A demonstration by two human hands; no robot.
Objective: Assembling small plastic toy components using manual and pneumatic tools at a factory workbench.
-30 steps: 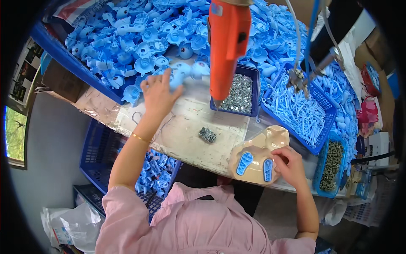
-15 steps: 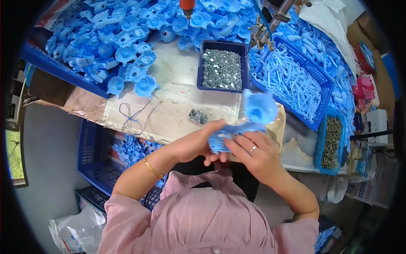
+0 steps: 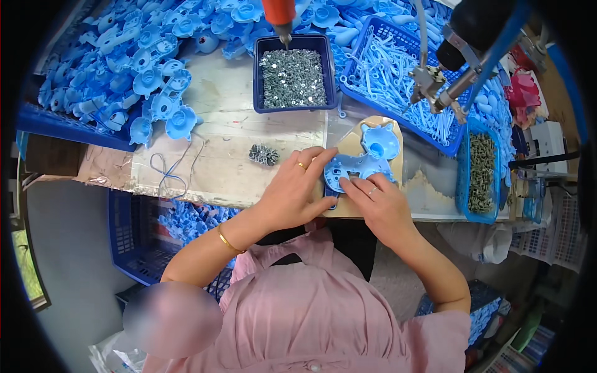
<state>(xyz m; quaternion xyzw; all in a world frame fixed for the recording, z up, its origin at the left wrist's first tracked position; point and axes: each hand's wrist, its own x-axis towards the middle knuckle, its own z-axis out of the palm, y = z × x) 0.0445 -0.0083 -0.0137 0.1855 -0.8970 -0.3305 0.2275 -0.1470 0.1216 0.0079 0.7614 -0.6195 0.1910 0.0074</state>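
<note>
A light blue plastic shell, with a round eared cup at its far right, rests on a tan shaped board at the table's front edge. My left hand grips the shell's left end, its fingers along the far side and the thumb toward the near side. My right hand presses closed fingers onto the shell's near edge. The undersides of the fingers are hidden. A dark blue strip shows beneath the shell beside my left thumb.
A small heap of metal pins lies left of my hands. Beyond are a bin of small metal pieces, an orange driver hanging above it, a basket of blue rods and a screw tray. A metal-jointed arm overhangs the right.
The shell has come down from the air onto the tan board. My left hand has shifted from beneath it to its left end. The whole view has also shifted.
</note>
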